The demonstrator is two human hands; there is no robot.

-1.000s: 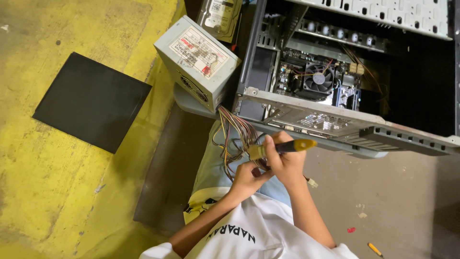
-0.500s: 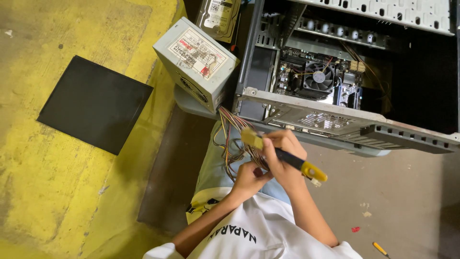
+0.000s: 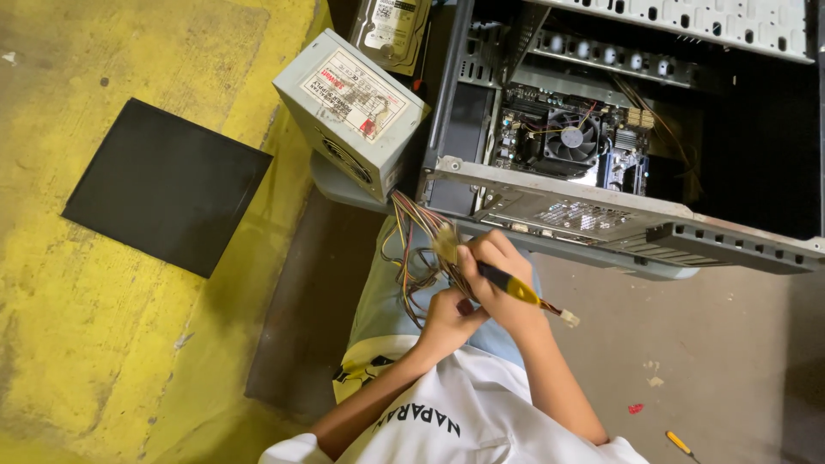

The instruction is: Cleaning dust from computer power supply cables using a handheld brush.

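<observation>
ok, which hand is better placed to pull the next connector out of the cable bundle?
Probably the left hand: it sits in the cable bundle with nothing else in it. The right hand grips the screwdriver.

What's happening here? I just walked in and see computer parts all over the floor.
A person sits on the floor, both hands in a bundle of coloured wires that runs from a grey power supply box. The right hand holds a black-and-yellow screwdriver along with the cables; the left hand grips them lower down. An open computer case lies just ahead, a black panel lies to the side.
</observation>
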